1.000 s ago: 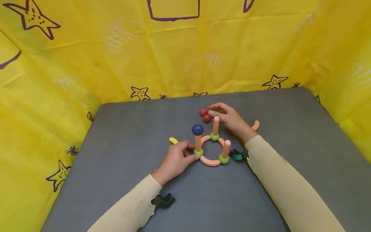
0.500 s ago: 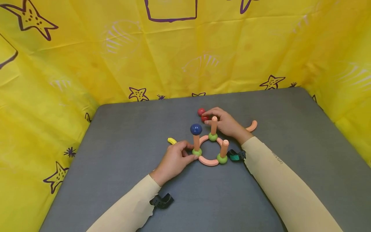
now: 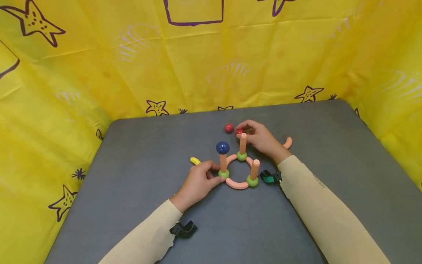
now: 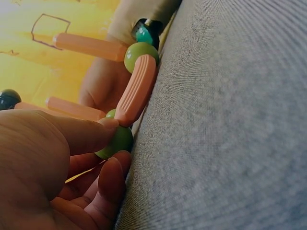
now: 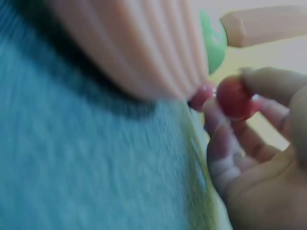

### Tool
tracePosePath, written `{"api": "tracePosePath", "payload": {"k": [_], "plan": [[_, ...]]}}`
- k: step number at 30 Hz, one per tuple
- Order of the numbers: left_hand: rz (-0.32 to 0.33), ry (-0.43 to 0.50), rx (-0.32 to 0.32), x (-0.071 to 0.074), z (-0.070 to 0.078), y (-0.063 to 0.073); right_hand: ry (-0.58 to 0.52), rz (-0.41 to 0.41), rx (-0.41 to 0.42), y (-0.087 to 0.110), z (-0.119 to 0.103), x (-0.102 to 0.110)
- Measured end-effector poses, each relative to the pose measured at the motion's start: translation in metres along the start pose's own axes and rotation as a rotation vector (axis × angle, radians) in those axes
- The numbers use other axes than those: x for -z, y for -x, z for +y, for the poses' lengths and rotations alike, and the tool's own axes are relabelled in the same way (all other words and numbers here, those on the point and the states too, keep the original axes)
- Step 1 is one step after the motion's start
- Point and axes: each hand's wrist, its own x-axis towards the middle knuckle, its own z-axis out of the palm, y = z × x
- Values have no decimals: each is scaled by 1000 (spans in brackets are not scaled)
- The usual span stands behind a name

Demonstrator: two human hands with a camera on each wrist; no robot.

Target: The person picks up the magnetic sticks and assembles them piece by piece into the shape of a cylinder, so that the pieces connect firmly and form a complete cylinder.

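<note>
My left hand (image 3: 200, 183) pinches a green ball (image 4: 120, 142) at the near left corner of a ring built from green balls and curved pink pieces (image 3: 237, 184). Out of that ball rises an upright orange stick (image 3: 223, 162) topped by a blue ball (image 3: 222, 147). Two more orange sticks stand on the other green balls, their tops bare. Behind the ring, my right hand (image 3: 263, 141) holds a red ball (image 5: 233, 97) between thumb and fingers. A second red ball (image 3: 229, 128) lies on the table just left of it.
A yellow curved piece (image 3: 195, 160) lies behind my left hand, partly hidden by it. Past my right wrist a loose curved pink piece (image 3: 288, 142) rests on the grey table (image 3: 138, 165). Yellow printed cloth (image 3: 184, 66) hangs around the back and sides.
My right hand reached the nearer red ball, took hold of it and drew it to the right, away from the other one. My left hand kept its hold on the green ball.
</note>
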Motion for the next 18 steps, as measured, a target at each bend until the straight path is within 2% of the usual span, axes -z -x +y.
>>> {"api": "tracePosePath", "payload": {"k": [3,8,14,18], "plan": [[-1,1,-4,-1,-2,0,-52,6,-7,4,-7,6],[6,7,-23,-1,-3,0,-94,25,41,10,-26,17],[11,11,-35,0,0,0,-82,43,126,25,-56,32],[9,8,-32,0,-1,0,-72,24,162,36,-71,39]]}}
